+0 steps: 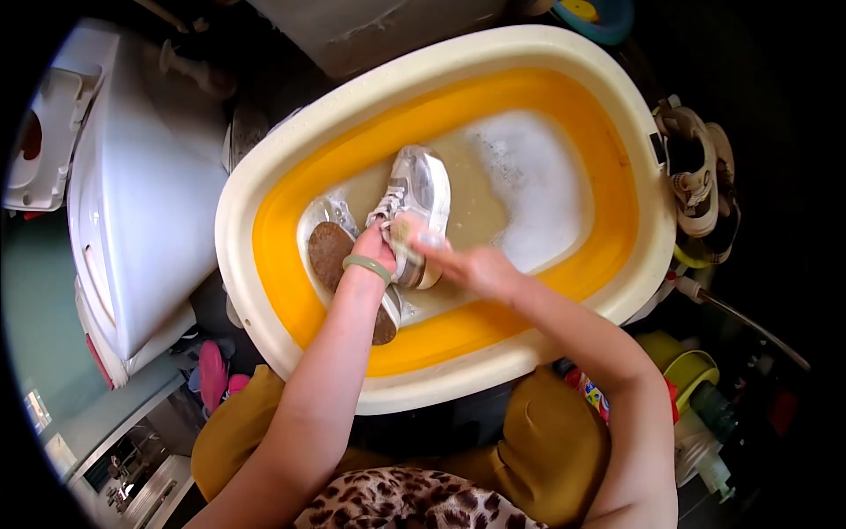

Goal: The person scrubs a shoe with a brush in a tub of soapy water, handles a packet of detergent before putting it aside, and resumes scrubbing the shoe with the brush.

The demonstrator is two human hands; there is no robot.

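Observation:
A wet white-and-grey sneaker (430,189) is held over the shallow, cloudy water in the tub, its toe pointing away from me. My left hand (374,249), with a pale green bangle at the wrist, grips the laced side of the shoe. In my right hand (483,270) is a small pale scrub brush (428,239), blurred by motion, against the sneaker's side near the heel. The second shoe (332,253) lies tipped in the water left of my left hand, its brown sole showing; my left hand and forearm hide part of it.
The cream-rimmed tub (493,377) has a yellow inner wall. White foam (538,189) floats at its right side. More shoes (693,167) stand outside right, near a metal rod (749,322) and a green container (692,375). A white toilet (150,194) is on the left.

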